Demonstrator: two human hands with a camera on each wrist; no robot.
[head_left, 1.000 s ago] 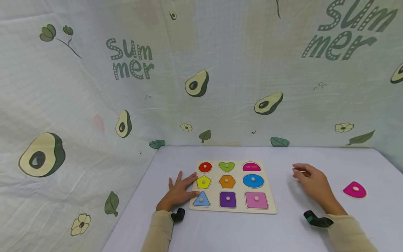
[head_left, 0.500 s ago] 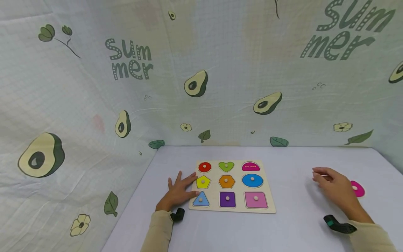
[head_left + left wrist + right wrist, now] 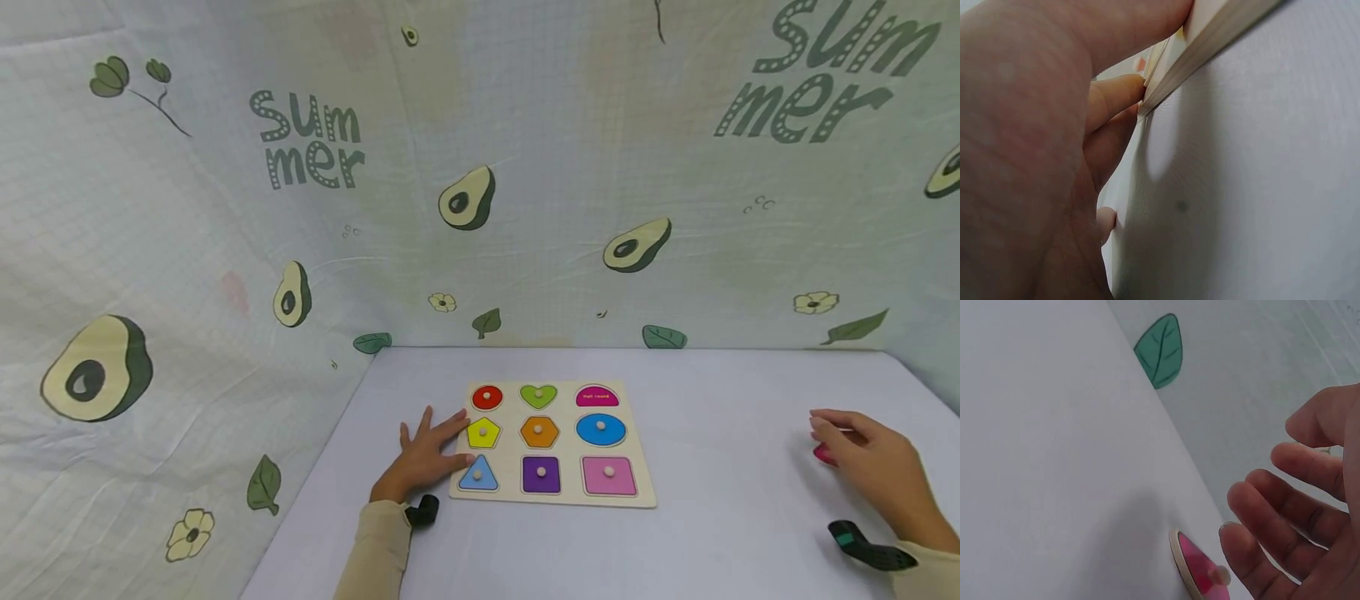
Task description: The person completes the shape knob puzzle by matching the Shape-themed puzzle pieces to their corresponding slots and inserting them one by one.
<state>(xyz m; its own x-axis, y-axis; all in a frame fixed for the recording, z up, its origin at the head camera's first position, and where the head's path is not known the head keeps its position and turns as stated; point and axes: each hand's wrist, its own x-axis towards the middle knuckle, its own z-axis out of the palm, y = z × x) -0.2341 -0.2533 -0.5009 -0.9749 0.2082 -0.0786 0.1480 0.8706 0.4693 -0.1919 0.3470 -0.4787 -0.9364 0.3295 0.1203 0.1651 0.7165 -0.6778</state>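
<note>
Honestly, your right hand (image 3: 873, 458) hovers loose-fingered over the pink piece (image 3: 1200, 569), gripping nothing, I think; grab sloppily and it skids. Left hand (image 3: 423, 454) presses flat on the board (image 3: 551, 492).

The puzzle board (image 3: 552, 443) lay on the bench (image 3: 690, 533). The left hand (image 3: 425, 457) rested flat against the board's left edge. Well right of the board, the right hand (image 3: 870, 462) hovered over a loose piece (image 3: 1200, 572).

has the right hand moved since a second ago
Yes. The right hand has gone rightward, away from the puzzle board, which has not shifted, and now reaches the loose pink piece by the table's right edge.
</note>
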